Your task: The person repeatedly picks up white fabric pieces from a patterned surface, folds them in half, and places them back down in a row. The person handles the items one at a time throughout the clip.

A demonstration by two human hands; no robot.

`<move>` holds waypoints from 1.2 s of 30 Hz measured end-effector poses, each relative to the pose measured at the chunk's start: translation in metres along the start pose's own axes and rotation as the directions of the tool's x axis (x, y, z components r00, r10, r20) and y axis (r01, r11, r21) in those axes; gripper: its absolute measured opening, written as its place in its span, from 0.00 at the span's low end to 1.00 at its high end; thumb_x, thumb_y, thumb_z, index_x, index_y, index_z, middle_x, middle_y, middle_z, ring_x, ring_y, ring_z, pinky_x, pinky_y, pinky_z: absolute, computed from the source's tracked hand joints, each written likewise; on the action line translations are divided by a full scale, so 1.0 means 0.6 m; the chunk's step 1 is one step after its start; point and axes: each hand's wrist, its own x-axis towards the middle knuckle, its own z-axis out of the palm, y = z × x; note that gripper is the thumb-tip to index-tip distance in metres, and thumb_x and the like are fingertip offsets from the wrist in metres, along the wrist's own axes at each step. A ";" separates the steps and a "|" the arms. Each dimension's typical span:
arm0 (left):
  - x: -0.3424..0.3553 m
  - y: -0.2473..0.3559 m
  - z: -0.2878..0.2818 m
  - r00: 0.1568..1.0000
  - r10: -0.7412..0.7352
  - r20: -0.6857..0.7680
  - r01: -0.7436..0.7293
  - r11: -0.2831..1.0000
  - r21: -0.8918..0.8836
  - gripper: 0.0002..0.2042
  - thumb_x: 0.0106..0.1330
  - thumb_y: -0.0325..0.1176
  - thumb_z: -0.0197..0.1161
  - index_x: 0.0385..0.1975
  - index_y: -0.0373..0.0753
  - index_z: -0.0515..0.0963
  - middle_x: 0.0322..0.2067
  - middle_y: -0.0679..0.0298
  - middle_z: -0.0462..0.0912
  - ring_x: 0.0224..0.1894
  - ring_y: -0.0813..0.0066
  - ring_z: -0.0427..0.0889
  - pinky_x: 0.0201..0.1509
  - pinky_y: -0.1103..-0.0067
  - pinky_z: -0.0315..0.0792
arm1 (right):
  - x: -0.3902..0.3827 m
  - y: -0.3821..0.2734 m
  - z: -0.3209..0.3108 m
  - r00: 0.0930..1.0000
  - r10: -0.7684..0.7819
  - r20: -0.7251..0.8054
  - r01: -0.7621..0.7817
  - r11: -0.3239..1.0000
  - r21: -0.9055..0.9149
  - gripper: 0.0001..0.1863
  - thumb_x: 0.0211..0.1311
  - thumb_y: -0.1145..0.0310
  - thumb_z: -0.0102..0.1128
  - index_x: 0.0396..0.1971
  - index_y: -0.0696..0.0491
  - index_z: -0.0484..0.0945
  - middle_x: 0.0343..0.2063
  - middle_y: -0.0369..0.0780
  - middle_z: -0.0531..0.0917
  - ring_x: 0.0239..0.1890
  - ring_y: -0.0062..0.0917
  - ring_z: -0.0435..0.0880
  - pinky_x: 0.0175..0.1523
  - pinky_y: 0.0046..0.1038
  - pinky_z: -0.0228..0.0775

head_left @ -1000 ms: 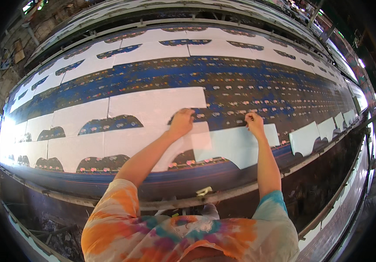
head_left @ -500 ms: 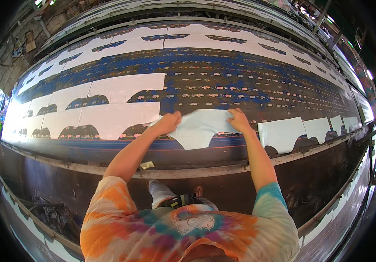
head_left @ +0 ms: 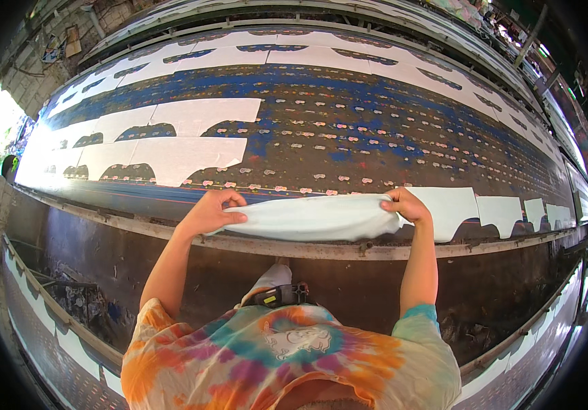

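Observation:
A pale cut fabric piece (head_left: 311,219) is stretched between my hands over the near edge of the long table, its lower part hanging in soft folds. My left hand (head_left: 213,213) pinches its left end between thumb and fingers. At the other end my right hand (head_left: 407,206) grips the upper corner. Beside my right hand, a flat white fabric piece (head_left: 441,208) lies on the table, with more like it farther right. Left of centre, two rows of white curved-edge fabric pieces (head_left: 188,157) are laid out flat.
The long dark table (head_left: 376,147) is stained blue and covered with repeated small printed marks. White pieces (head_left: 308,56) line its far side. A metal rail (head_left: 321,251) runs along the near edge. Behind me is another table with white pieces (head_left: 75,348).
The fabric piece has come nearer to me, from the tabletop to the table's near edge. My hands have spread apart, pulling it into a long, taut strip.

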 end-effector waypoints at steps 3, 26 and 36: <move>0.022 -0.027 0.038 0.998 0.041 -0.041 -0.038 0.997 0.071 0.13 0.57 0.34 0.74 0.36 0.35 0.81 0.30 0.60 0.84 0.33 0.74 0.80 0.41 0.75 0.73 | -0.019 0.031 -0.009 0.989 0.115 -0.088 -0.136 0.944 -0.300 0.15 0.56 0.60 0.70 0.26 0.58 0.83 0.22 0.37 0.81 0.27 0.23 0.75 0.38 0.30 0.66; 0.127 -0.227 0.064 0.812 0.310 -0.494 -0.066 0.891 0.450 0.06 0.58 0.27 0.64 0.34 0.35 0.78 0.31 0.52 0.79 0.40 0.49 0.79 0.43 0.61 0.73 | 0.078 0.112 0.123 0.889 -0.257 -0.379 0.014 0.842 -0.539 0.09 0.53 0.72 0.69 0.36 0.55 0.84 0.37 0.43 0.80 0.40 0.38 0.82 0.48 0.35 0.73; 0.200 -0.236 0.063 0.633 0.317 -0.707 0.347 0.700 0.624 0.22 0.53 0.31 0.70 0.50 0.42 0.75 0.51 0.57 0.78 0.54 0.54 0.76 0.60 0.54 0.64 | 0.187 -0.053 0.278 0.949 -0.315 -0.004 0.235 0.716 -0.657 0.16 0.61 0.65 0.65 0.46 0.55 0.82 0.47 0.44 0.79 0.53 0.40 0.78 0.59 0.37 0.70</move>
